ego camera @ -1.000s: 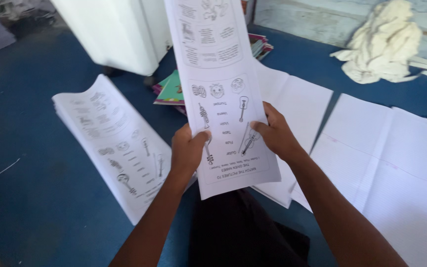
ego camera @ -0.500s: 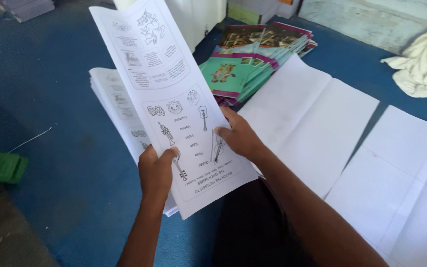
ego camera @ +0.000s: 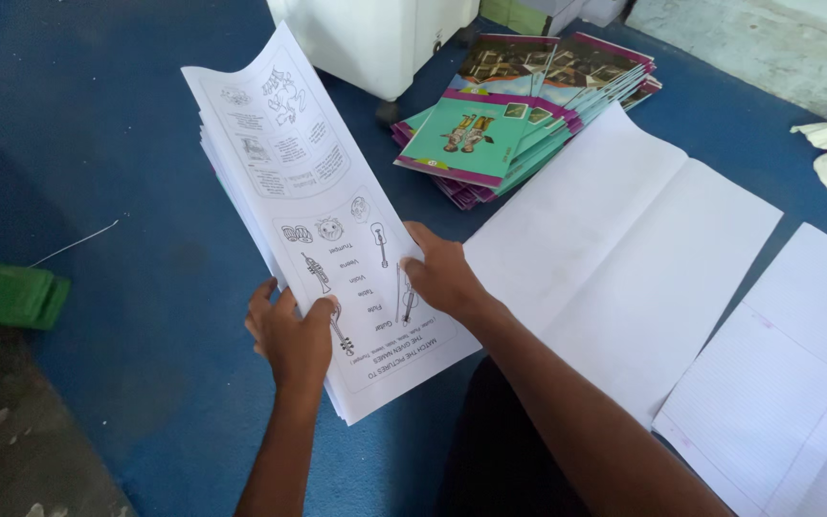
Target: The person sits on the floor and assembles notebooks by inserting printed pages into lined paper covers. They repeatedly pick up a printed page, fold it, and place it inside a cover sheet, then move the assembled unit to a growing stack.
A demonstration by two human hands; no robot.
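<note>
A: Where both hands close on the stack of printed sheets (ego camera: 323,225), which is nearer its bottom edge?

B: Left hand (ego camera: 291,335), pinching that corner; right hand (ego camera: 440,276) clamps the side. Long axis runs away up-left, above the blue floor (ego camera: 145,144). Lower sheets are hidden.

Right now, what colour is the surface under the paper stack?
Blue, seen in the head view: the floor covering beneath the printed sheets.

Colourful booklets (ego camera: 519,115), blank sheets (ego camera: 624,258)
</note>
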